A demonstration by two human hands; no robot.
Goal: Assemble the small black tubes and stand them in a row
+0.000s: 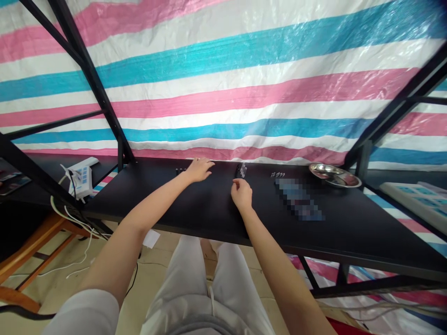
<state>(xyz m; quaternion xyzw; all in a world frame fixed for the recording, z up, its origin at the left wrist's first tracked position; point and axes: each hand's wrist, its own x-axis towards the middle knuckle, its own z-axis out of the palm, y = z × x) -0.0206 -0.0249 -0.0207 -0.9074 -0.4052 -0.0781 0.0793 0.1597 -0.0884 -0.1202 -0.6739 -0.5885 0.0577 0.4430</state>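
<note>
My left hand [199, 170] is over the back of the black table [206, 207], palm down, its fingers stretched out. A few small black pieces [180, 170] lie just left of it, partly hidden by the wrist. My right hand [242, 193] rests low over the table with thumb and fingers pressed together. Whatever is in that pinch is too small to tell. Right beyond those fingertips is a cluster of small clear and black pieces [241, 170]. Farther right, several small pale pieces [278, 175] are laid in a short row.
A shiny metal dish [334, 175] stands at the table's back right, near a black frame post [363, 156]. A blurred-out flat item [299, 199] lies before it. Striped plastic sheeting [226, 93] hangs behind. Power strips [82, 180] and a wooden chair [38, 246] are at left.
</note>
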